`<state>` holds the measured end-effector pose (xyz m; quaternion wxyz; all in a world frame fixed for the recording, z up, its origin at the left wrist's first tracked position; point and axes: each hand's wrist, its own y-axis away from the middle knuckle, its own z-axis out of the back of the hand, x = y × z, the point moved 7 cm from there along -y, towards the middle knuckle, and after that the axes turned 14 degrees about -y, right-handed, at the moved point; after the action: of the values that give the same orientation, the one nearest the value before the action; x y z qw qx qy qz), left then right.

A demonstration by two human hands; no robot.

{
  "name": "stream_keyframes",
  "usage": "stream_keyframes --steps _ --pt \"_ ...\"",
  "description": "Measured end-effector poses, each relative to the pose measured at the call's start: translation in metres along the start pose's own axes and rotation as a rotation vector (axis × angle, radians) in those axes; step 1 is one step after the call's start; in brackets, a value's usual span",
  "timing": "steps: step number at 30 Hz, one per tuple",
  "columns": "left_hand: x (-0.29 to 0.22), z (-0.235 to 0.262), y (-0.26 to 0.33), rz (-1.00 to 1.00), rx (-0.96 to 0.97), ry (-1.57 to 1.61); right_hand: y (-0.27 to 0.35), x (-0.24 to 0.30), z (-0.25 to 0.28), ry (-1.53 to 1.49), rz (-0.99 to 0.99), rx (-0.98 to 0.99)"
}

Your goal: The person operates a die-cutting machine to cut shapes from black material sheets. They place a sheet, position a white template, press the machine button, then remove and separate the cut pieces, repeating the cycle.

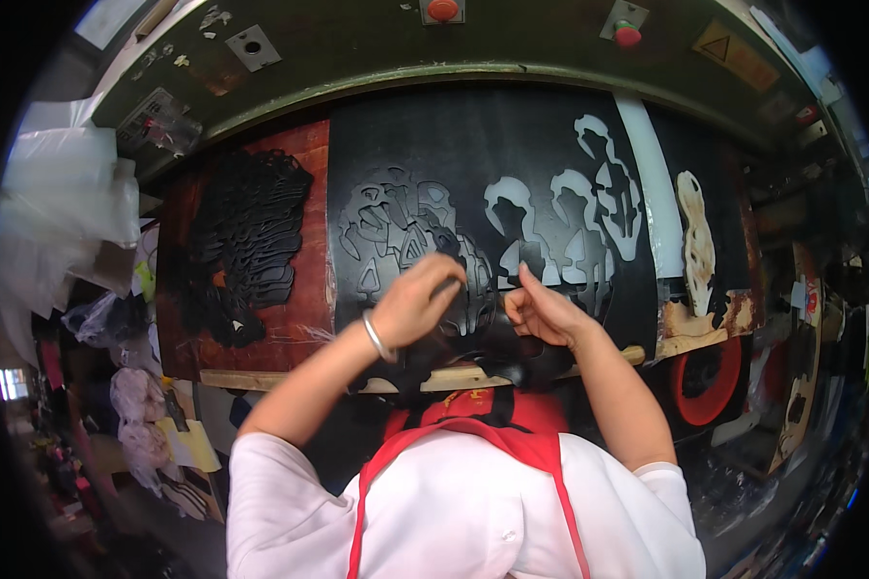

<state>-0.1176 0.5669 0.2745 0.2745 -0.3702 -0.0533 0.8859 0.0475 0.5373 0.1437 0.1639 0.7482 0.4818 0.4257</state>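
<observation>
Over the middle of a black sheet (pixel 420 121), my left hand (pixel 420 301) is closed, its fingers bent and pinched. Dark material lies right at its fingertips, too dark against the sheet to make out. Facing it a short way to the right, my right hand (pixel 547 311) has its thumb raised and its fingers curled in around something dark that I cannot make out. Under and beside the left hand lie grey-black cut pieces (pixel 367 217) with holes, crowded together. Beyond the right hand, pale cut-out shapes (pixel 509 198) show in the sheet.
At the left, a heap of black cut pieces (pixel 251 232) rests on a reddish-brown board (pixel 309 183). A pale strip (pixel 647 164) and a whitish elongated piece (pixel 695 241) lie at the right. Behind stands a green machine beam (pixel 357 48) with a red button (pixel 628 37). A red round tub (pixel 681 386) sits below right.
</observation>
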Motion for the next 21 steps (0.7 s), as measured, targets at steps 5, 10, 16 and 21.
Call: stream_keyframes --steps 5,10,16,21 --pt "0.015 -0.014 0.035 0.051 -0.088 0.032 -0.003 -0.005 0.0 -0.191 -0.047 0.215" --pt "-0.012 -0.033 0.054 -0.193 0.037 -0.115 0.003 0.005 -0.016 -0.42 0.156 0.35" --pt "-0.009 -0.032 0.056 -0.156 -0.132 -0.083 0.012 0.008 -0.03 -0.72 0.403 0.383" --pt "0.063 0.012 0.039 0.688 -0.464 0.587 0.05 0.026 -0.024 0.231 0.463 -0.318"
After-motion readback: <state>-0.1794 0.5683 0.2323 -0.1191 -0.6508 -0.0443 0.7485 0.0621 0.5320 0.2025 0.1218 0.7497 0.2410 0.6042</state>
